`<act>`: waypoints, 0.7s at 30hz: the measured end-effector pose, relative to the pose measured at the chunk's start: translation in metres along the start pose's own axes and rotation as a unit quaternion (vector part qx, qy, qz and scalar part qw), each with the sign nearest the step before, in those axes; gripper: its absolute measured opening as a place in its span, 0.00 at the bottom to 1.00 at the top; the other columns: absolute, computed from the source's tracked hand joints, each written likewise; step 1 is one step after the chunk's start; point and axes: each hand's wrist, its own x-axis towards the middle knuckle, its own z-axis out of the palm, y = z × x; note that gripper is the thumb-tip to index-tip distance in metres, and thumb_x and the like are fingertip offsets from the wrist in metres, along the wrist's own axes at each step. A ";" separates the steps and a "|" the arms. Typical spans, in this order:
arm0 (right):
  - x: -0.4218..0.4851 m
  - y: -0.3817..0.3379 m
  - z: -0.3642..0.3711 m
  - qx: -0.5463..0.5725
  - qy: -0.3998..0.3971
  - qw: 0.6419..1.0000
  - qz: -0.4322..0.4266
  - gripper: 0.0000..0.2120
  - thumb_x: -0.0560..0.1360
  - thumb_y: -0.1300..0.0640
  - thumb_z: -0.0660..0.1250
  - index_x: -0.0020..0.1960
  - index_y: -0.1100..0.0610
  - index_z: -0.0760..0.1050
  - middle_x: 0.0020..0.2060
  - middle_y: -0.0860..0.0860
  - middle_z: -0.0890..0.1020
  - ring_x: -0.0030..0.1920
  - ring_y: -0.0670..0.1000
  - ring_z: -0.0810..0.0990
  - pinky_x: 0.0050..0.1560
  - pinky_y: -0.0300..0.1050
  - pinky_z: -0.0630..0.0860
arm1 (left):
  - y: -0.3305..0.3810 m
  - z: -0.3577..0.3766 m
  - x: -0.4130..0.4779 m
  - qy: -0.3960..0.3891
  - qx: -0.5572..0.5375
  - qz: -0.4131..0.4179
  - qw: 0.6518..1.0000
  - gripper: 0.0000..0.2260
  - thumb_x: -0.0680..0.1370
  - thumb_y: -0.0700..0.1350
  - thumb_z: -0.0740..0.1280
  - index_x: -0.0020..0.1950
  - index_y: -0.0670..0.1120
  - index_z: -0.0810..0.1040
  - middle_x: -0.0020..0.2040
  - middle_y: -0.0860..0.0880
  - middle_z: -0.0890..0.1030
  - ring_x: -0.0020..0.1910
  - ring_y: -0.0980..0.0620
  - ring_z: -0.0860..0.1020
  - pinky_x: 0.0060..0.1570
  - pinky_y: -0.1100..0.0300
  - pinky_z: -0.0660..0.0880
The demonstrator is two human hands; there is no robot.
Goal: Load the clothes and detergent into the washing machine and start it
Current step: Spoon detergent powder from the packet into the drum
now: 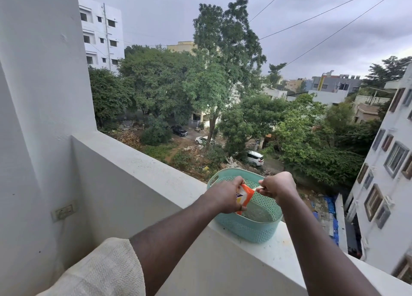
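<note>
Both my hands hold a small orange detergent sachet point(245, 196) above a teal plastic basket point(249, 227). My left hand point(226, 195) grips the sachet's body. My right hand point(277, 185) pinches its white top strip, pulled out to the right. The basket stands on the white balcony ledge point(156, 168) and looks empty inside. No washing machine and no clothes are in view.
A white wall and pillar point(40, 95) rise at the left, with a wall socket point(64, 211) low down. Beyond the ledge is a drop to trees, parked cars and buildings. A cream sleeve point(100, 271) covers my left upper arm.
</note>
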 end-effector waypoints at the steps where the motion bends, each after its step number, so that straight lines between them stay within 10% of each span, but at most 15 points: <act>1: 0.000 -0.001 -0.006 0.009 0.008 1.000 -0.003 0.05 0.71 0.68 0.71 0.39 0.70 0.78 0.31 0.61 0.83 0.32 0.56 0.85 0.47 0.55 0.83 | 0.000 0.000 -0.001 -0.005 0.004 -0.001 1.000 0.34 0.71 0.54 0.74 0.71 0.50 0.62 0.63 0.42 0.78 0.57 0.40 0.77 0.48 0.53 0.72; 11: 0.000 0.008 -0.059 0.081 0.064 0.995 0.012 0.05 0.71 0.67 0.72 0.40 0.69 0.78 0.31 0.60 0.83 0.29 0.53 0.82 0.34 0.45 0.80 | 0.001 0.002 0.000 -0.031 -0.031 -0.001 0.999 0.39 0.73 0.59 0.71 0.77 0.55 0.52 0.71 0.41 0.73 0.67 0.40 0.73 0.63 0.51 0.70; 21: -0.005 0.008 -0.078 0.142 0.086 0.986 0.010 0.04 0.70 0.67 0.72 0.38 0.68 0.79 0.24 0.57 0.82 0.27 0.52 0.83 0.36 0.44 0.82 | 0.004 -0.008 -0.001 0.069 -0.123 0.009 0.990 0.33 0.75 0.71 0.53 0.65 0.48 0.73 0.58 0.41 0.81 0.54 0.45 0.80 0.53 0.50 0.75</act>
